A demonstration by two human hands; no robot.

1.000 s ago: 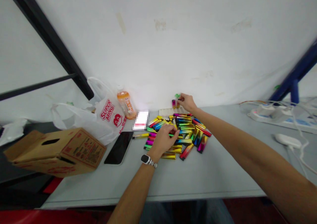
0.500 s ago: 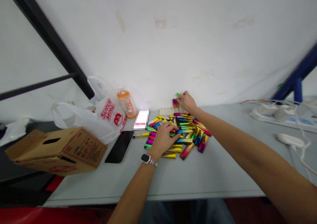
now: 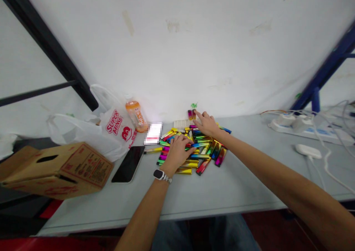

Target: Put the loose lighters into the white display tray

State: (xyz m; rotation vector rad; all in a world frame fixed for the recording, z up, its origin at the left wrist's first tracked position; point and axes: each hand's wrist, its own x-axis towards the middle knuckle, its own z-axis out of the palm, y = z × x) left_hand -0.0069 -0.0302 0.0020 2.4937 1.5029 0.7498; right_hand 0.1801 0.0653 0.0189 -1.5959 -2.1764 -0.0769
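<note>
Shiny multicoloured cigarette lighters [image 3: 191, 165] lie in a loose pile on the grey table. My left hand [image 3: 176, 154], with a watch on its wrist, rests on the pile, fingers spread and bent over the lighters. Behind the pile is a white gridded tray [image 3: 181, 123], partly covered by lighters and my right hand. Two purple-and-gold lighters [image 3: 190, 114] stand upright side by side at the tray. My right hand [image 3: 207, 125] is open, its index finger stretched out against the top of the right-hand upright lighter. Its other fingers are loosely bent.
To the left are a black phone [image 3: 128, 164], a white blurred-out card or screen [image 3: 153, 133], an orange drink bottle [image 3: 137, 117], a white plastic bag [image 3: 111, 132] and a cardboard box [image 3: 83, 169]. A power strip [image 3: 307, 127] with cables and a white charger [image 3: 308, 151] lie right.
My right hand has let go of the upright lighter, its pinch loosening into an outstretched index finger. My left hand stays on the pile. The whole view has shifted slightly.
</note>
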